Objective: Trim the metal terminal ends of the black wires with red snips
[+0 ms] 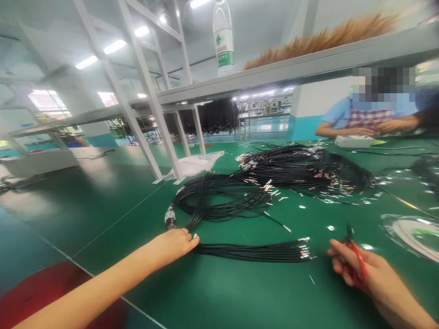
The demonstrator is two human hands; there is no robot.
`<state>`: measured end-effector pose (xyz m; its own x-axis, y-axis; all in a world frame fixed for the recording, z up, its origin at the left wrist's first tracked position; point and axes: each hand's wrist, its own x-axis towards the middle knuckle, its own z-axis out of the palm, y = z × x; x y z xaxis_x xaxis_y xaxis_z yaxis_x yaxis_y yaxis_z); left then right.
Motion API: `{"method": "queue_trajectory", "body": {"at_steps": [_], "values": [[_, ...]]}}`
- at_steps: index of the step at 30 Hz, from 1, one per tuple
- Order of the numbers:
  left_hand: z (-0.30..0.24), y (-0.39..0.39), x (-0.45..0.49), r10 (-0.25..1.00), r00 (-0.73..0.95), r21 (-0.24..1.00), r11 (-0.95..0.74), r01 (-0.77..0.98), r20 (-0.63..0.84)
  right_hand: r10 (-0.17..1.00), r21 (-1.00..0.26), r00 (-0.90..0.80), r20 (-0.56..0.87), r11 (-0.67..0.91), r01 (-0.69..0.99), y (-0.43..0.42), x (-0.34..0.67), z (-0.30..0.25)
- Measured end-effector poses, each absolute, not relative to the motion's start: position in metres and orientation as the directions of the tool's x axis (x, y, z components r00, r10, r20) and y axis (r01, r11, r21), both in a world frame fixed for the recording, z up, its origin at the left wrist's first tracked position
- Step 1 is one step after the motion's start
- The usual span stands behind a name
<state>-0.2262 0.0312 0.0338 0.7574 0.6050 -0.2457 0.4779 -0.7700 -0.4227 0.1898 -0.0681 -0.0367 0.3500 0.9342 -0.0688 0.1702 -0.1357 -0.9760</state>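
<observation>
My left hand [176, 246] is closed around a bundle of black cables [250, 252] lying on the green table. The bundle stretches to the right, its stripped, pale ends fanned side by side. My right hand [363, 269] grips red-handled cutters [359, 262], dark tip pointing up, a short way right of those ends. Whether the cutter blades are apart is too blurred to tell. Behind my left hand, a looped coil of black cables [222, 212] has silvery connectors [169, 215] at its left end.
A larger heap of black cables [291, 167] lies farther back. White shelf legs [164, 132] stand on a plastic sheet [199, 163]. A water bottle [223, 45] is on the shelf above. Across the table a co-worker [370, 114] sits. A clear-wrapped pale coil [414, 235] lies at right.
</observation>
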Motion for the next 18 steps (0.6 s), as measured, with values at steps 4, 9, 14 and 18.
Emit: {"method": "queue_trajectory", "body": {"at_steps": [4, 9, 14, 18], "values": [[0.032, 0.035, -0.238, 0.620, 0.766, -0.336, -0.768, 0.546, -0.172, 0.911, -0.980, 0.361, -0.198, -0.192, -0.052, -0.061, 0.187, -0.036], [0.037, 0.037, -0.246, 0.791, 0.612, -0.091, -0.609, 0.788, 0.005, 0.899, -0.973, 0.375, -0.227, -0.230, -0.038, -0.060, 0.187, -0.038], [0.037, 0.038, -0.242, 0.738, 0.667, -0.189, -0.672, 0.716, -0.101, 0.900, -0.973, 0.371, -0.227, -0.225, -0.051, -0.059, 0.191, -0.039], [0.037, 0.035, -0.237, 0.648, 0.745, -0.291, -0.752, 0.591, -0.160, 0.890, -0.967, 0.387, -0.240, -0.252, -0.018, -0.059, 0.195, -0.050]]}}
